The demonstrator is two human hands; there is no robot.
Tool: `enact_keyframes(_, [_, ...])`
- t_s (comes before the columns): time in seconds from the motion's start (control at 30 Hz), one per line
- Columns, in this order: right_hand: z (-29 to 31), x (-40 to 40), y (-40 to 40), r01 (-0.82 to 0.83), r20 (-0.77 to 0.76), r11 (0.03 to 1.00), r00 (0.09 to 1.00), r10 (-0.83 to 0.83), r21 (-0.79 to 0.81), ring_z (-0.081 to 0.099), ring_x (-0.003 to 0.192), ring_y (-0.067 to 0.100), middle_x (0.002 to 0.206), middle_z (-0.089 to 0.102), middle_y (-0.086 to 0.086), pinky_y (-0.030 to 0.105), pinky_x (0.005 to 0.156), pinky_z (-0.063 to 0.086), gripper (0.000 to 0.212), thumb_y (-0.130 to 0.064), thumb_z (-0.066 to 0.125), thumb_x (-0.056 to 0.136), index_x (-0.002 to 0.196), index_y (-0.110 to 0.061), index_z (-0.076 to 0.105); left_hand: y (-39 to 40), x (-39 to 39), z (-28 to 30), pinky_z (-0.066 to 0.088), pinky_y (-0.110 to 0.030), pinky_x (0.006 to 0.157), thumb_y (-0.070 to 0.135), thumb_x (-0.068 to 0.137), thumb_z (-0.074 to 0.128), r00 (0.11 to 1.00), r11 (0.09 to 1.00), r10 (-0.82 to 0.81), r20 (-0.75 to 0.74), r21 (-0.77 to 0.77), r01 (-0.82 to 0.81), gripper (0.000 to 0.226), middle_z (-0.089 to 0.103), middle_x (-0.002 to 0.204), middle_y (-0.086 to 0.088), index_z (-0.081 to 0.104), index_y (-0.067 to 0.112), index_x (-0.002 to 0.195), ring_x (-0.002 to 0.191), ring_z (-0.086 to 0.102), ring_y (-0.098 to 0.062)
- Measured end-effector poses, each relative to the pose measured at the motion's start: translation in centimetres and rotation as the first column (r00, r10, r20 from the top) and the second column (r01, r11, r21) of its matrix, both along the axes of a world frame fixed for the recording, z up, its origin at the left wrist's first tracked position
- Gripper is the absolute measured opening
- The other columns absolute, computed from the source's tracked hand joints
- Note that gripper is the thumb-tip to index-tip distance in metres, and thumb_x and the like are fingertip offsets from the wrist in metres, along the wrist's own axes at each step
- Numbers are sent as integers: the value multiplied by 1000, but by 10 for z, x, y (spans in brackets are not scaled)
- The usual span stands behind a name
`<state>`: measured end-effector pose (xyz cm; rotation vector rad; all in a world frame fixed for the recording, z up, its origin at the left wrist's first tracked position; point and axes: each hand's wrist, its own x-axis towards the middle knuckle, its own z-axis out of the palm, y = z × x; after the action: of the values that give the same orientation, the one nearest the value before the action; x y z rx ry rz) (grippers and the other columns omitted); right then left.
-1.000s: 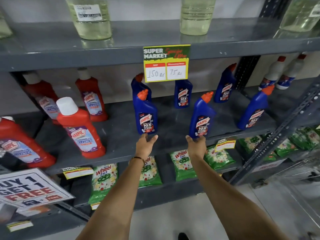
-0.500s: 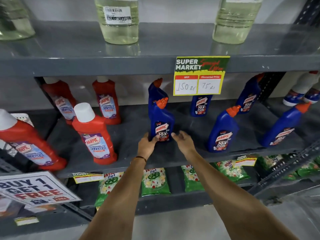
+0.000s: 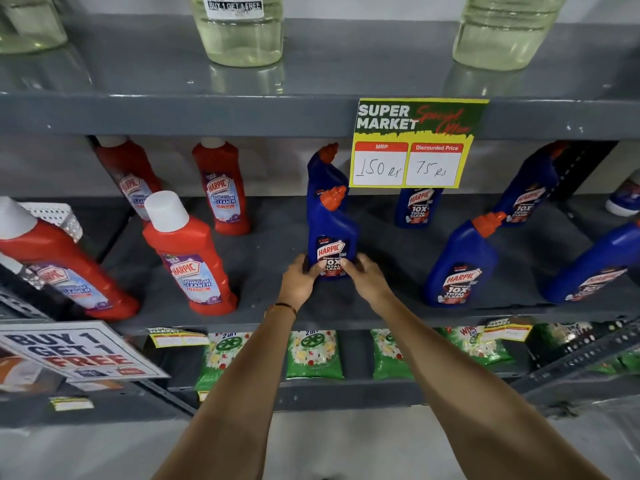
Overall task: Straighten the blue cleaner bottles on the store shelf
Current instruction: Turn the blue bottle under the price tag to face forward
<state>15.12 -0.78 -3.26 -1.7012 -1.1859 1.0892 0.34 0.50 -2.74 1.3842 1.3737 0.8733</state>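
Several blue cleaner bottles with orange caps stand on the grey middle shelf [image 3: 270, 306]. The front-centre blue bottle [image 3: 330, 230] stands upright, and both hands grip its base: my left hand [image 3: 298, 282] from the left, my right hand [image 3: 365, 277] from the right. Directly behind it stands a second blue bottle [image 3: 323, 171]. Another blue bottle [image 3: 462, 268] leans at the front right, one [image 3: 599, 261] tilts at the far right edge, and two more [image 3: 417, 209] [image 3: 530, 188] stand at the back, the first partly hidden by the price sign.
Red cleaner bottles [image 3: 194, 258] with white caps fill the shelf's left half. A yellow price sign [image 3: 415, 143] hangs from the shelf above, which holds clear bottles [image 3: 242, 32]. Green detergent packs [image 3: 313, 355] lie on the shelf below. A "buy 1 get 1 free" sign [image 3: 76, 351] sits low left.
Both hands moved from the shelf's front edge onto the front-centre blue bottle and closed around its base. The view came closer and shifted left.
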Motion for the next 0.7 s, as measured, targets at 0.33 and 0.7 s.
enact_keyframes(0.33, [-7, 3, -31, -10, 30, 998, 1000, 8, 63, 57, 110, 19, 127, 60, 11, 25, 83, 42, 46, -36, 54, 89, 128, -13, 49, -29, -1, -4, 43, -29, 88, 32, 90, 54, 998, 999, -1, -60, 34, 3, 39, 62, 122, -12, 50, 10, 122, 108, 58, -24])
enact_keyframes(0.7, [-7, -3, -72, 5, 97, 997, 995, -12, 73, 57, 98, 14, 114, 63, 6, 26, 80, 40, 33, -37, 52, 90, 114, -14, 55, -67, -9, -1, 43, -28, 87, 32, 88, 57, 998, 999, -10, -64, 31, 12, 42, 62, 122, -11, 50, 9, 122, 108, 58, -24])
